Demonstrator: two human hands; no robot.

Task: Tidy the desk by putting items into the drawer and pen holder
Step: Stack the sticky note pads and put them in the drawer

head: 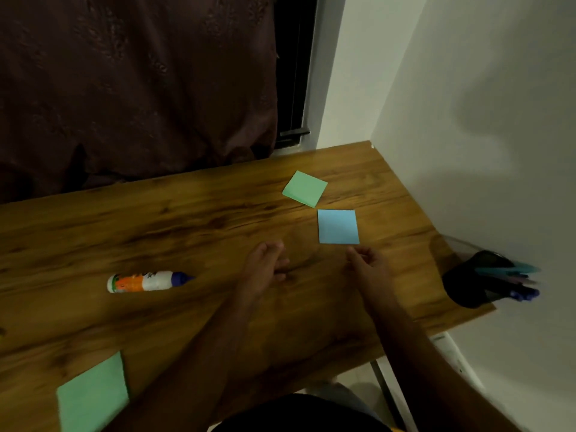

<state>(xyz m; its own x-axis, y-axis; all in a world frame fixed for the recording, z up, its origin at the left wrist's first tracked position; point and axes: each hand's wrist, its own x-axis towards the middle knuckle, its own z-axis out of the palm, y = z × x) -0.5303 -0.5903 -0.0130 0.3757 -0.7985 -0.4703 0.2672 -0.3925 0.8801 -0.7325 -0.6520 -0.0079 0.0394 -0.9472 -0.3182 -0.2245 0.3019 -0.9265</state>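
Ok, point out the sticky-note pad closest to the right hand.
The blue pad, just beyond the right hand. The green pad lies farther back; the other green pad sits at the near left edge.

My forearms were bare — no sleeves reached into view, and I wore no watch, band or ring that could be made out. My left hand [265,263] and right hand [367,266] were bare too, without gloves. Low at the frame's edge showed a dark, nearly black garment over my torso — its cut was lost in the dim light, with a sliver of lighter fabric beside it.
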